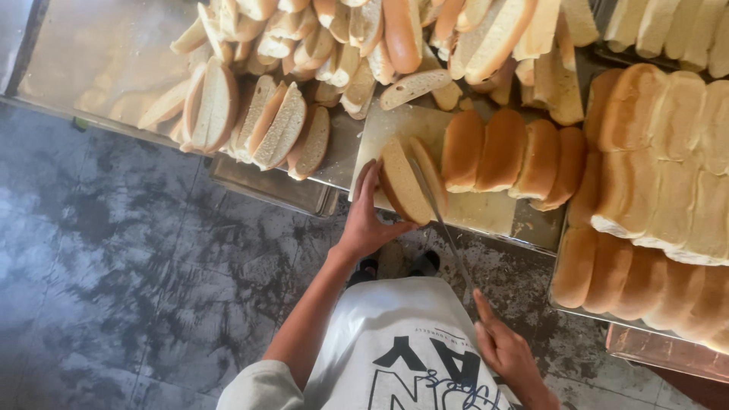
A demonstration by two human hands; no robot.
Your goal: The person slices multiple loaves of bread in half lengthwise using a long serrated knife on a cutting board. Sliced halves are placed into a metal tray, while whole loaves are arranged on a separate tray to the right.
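My left hand grips the bread roll on the cutting board; my right hand holds the knife, slicing it.

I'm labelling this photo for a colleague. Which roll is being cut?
Find the pale cutting board at the steel counter's near edge. At its left end the left hand steadies one bread roll. Unlike the whole rolls beside it, a long knife splits it.

Whole rolls crowd the board's right; its near edge lies free.
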